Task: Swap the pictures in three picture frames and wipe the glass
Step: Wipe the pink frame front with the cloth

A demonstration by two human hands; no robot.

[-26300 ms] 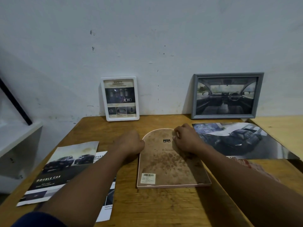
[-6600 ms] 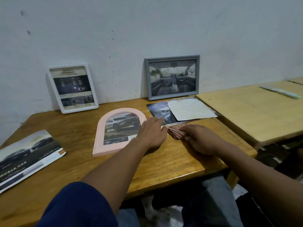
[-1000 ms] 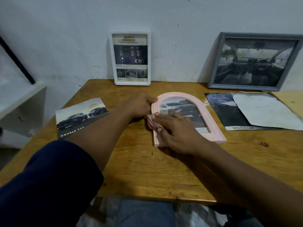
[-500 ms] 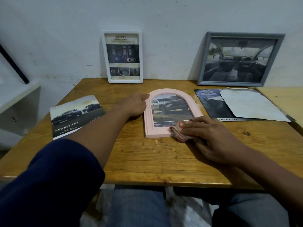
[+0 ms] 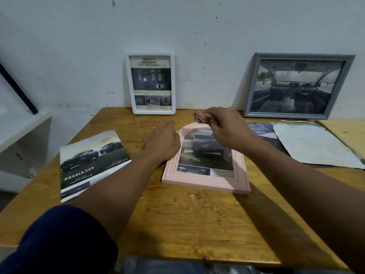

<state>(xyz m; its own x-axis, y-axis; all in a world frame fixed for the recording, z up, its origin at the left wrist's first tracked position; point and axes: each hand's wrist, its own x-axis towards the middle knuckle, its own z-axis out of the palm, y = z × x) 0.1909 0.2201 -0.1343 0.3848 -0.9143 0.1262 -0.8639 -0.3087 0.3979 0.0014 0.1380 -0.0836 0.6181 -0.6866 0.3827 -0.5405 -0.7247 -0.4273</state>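
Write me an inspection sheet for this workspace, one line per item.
Surface: worn wooden table.
Job's things: pink arched frame flat, face up; white frame and grey frame lean on the wall.
Clutter: brochure left; dark print partly under a pale sheet right.
Hands: left hand, fingers straight, at that frame's left edge; right hand grips the cloth above its arch.
Cables: nothing seen.
Surroundings: marked white wall; white shelf left; second table right.
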